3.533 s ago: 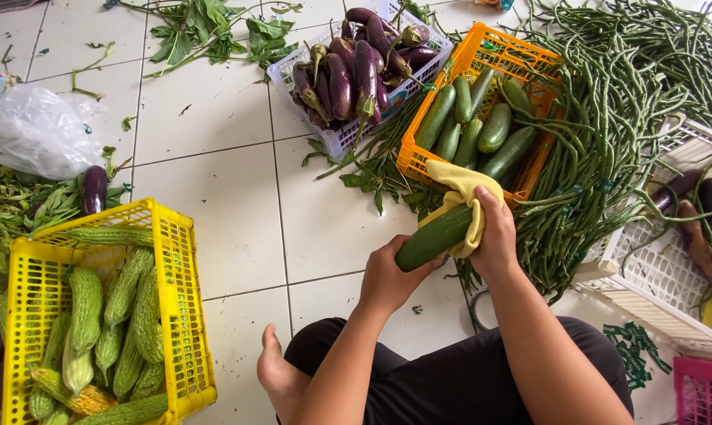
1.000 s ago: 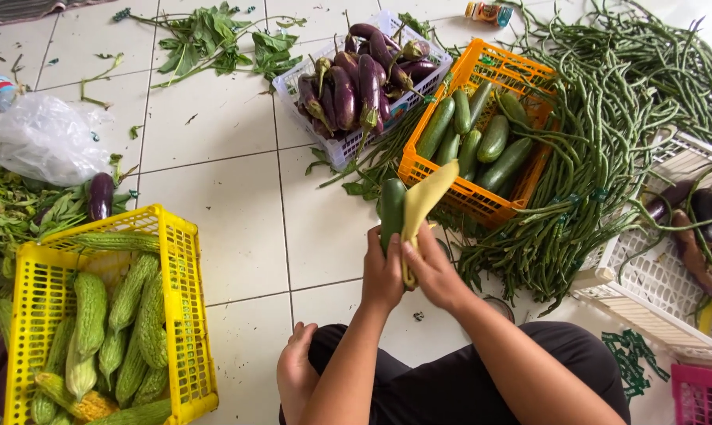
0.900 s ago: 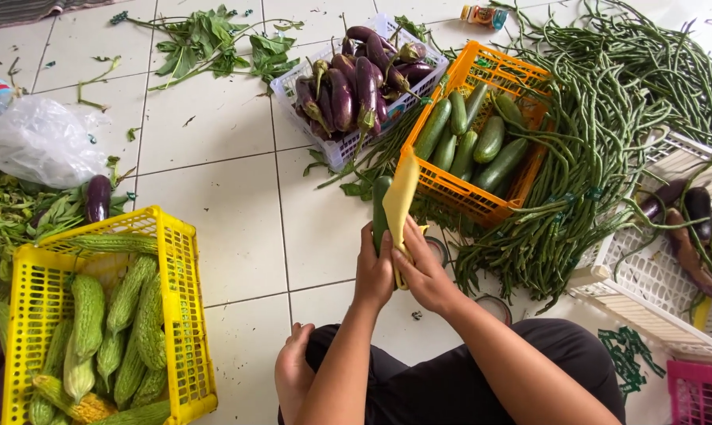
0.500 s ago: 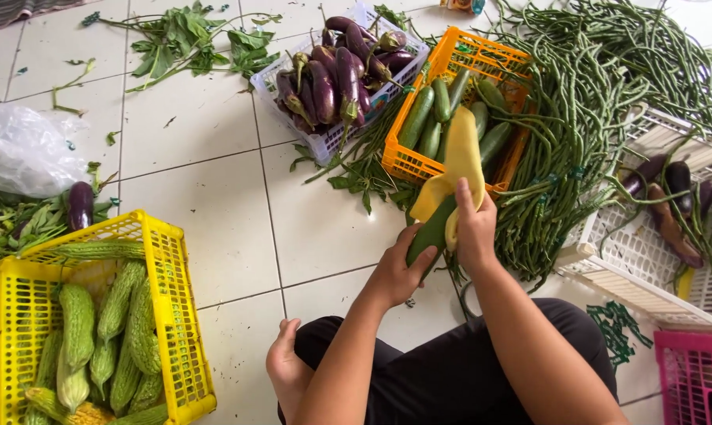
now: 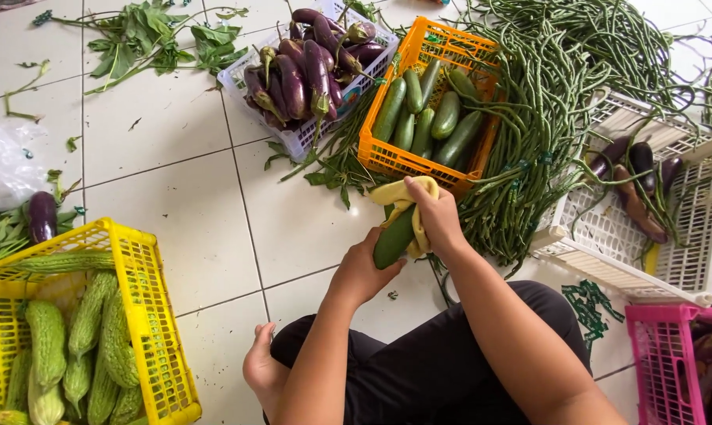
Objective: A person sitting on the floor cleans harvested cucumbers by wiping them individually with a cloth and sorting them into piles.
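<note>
Cucumber (image 5: 393, 238) between both hands

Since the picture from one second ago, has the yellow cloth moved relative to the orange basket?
Yes. The yellow cloth stood upright against the orange basket; now it wraps the cucumber, lower, below the basket's front wall.

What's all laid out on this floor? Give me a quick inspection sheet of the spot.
Surface: white tiled floor, leaf scraps scattered.
Job's things: green cucumber with yellow cloth wrapped over it.
Clutter: orange basket of cucumbers; white basket of eggplants; yellow basket of bitter gourds; long beans; white crate; pink basket; plastic bag.
Hands: left hand grips the cucumber; right hand presses the cloth on it.
Cables: nothing seen.
Surroundings: person seated on the floor.
</note>
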